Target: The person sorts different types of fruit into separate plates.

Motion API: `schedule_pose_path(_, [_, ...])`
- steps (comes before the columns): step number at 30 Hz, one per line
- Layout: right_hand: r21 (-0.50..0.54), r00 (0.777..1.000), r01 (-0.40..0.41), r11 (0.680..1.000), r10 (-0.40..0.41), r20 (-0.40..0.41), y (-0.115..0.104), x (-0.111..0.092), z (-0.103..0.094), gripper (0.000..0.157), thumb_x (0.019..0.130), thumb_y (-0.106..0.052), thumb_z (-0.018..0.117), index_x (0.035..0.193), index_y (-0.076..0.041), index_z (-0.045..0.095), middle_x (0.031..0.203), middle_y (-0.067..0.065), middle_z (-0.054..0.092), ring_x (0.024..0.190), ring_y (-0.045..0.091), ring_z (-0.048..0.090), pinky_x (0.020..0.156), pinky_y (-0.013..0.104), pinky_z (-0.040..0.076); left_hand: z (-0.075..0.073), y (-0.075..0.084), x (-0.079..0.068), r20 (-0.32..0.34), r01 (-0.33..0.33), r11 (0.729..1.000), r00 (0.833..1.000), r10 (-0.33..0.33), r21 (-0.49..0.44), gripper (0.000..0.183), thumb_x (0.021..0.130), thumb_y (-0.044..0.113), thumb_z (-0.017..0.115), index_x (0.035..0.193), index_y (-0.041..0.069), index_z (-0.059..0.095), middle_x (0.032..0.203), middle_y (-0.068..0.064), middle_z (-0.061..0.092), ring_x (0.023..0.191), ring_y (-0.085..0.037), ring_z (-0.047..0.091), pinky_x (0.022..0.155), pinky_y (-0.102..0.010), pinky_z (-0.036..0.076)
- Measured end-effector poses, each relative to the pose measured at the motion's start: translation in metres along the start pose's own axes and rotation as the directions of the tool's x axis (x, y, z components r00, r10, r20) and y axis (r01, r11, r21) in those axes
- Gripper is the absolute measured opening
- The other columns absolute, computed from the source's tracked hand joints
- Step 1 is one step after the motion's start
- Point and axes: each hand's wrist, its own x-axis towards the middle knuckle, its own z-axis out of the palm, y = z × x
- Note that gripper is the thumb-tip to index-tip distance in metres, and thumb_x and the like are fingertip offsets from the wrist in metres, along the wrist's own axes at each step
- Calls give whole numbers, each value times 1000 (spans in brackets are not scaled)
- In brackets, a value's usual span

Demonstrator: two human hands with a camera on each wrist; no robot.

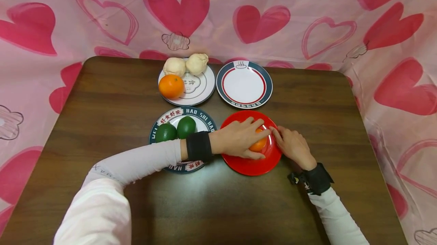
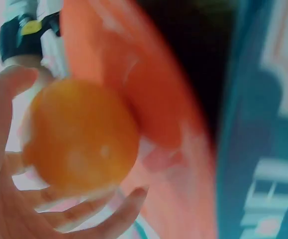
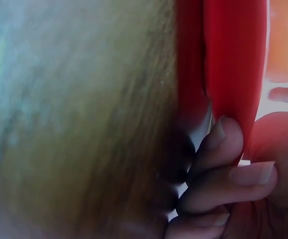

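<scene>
My left hand (image 1: pixel 239 138) reaches over the red plate (image 1: pixel 247 168), its fingers and thumb around an orange (image 1: pixel 258 145). The left wrist view has the orange (image 2: pixel 84 137) against the palm side of that hand, with the fingers bent about it. At the plate's right rim is my right hand (image 1: pixel 295 147). Its curled fingers (image 3: pixel 228 186) grip the rim of the red plate (image 3: pixel 236 59) in the right wrist view. Whether the orange touches the plate, I cannot tell.
Beneath my left forearm, a patterned plate (image 1: pixel 209 120) holds green fruits (image 1: pixel 186 126). Behind it, a white plate (image 1: pixel 206 85) carries another orange (image 1: pixel 171 86) and two pale round vegetables (image 1: pixel 197 64). A blue-rimmed plate (image 1: pixel 244 85) stands to its right on the wooden table (image 1: pixel 307 101).
</scene>
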Motion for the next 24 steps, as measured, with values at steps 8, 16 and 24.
schedule_pose_path(8, [9, 1000, 12, 1000, -12, -12, -1, 1, -2, 48, 109, -44, 41, 117, -2, 61, 73, 6, 59, 63, 21, 51, 58, 28, 43, -59, -32, -37, -316, 163, 983, 940, -129, 84, 76, 93, 68, 54, 152, 22, 42, 152, -11, 46, 130, -30, 51, 96, -45, 57])
schedule_pose_path(16, [-10, 1000, 2, 1000, -2, -19, 1, 0, -2, 59, 108, -52, 36, 124, -1, 61, 75, 7, 58, 70, 23, 53, 65, 32, 43, -96, -104, -96, -471, 416, 908, 792, -388, -48, 80, 91, 59, 63, 155, 21, 36, 154, -19, 38, 141, -42, 35, 102, -72, 44])
schedule_pose_path(24, [2, 999, 25, 1000, -25, -42, 3, -1, 3, 52, 108, -46, 42, 121, -1, 62, 71, 5, 57, 63, 20, 51, 57, 28, 42, -70, -155, -132, -351, 573, 813, 743, -569, -105, 83, 92, 58, 64, 159, 22, 30, 154, -21, 31, 130, -51, 38, 93, -77, 45])
